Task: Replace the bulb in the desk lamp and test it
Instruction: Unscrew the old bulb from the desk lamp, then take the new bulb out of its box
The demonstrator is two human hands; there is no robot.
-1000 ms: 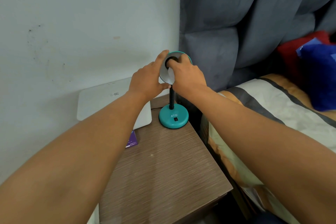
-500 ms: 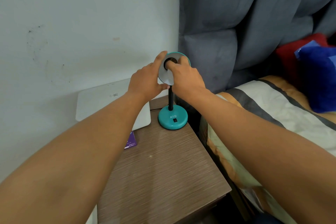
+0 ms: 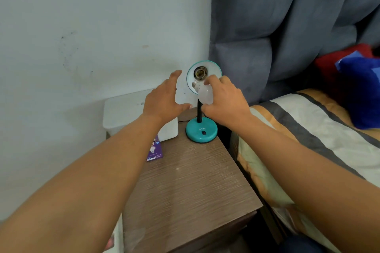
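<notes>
A small teal desk lamp stands at the back of a wooden nightstand, its round base (image 3: 201,130) carrying a black switch. Its shade (image 3: 213,69) faces me, and the socket (image 3: 199,72) inside it is bare. My right hand (image 3: 224,100) holds a frosted white bulb (image 3: 203,93) just below the socket, metal screw end pointing up and left. My left hand (image 3: 164,99) hovers to the left of the shade with fingers spread, touching nothing.
A white box (image 3: 127,111) sits against the wall behind my left hand. A purple bulb carton (image 3: 155,151) lies flat on the nightstand (image 3: 189,191). A bed with a striped cover (image 3: 320,129) is right of it, below a grey padded headboard (image 3: 287,26).
The bulb has come out of the socket in my right hand, which drew back and down. My left hand let go of the shade and opened.
</notes>
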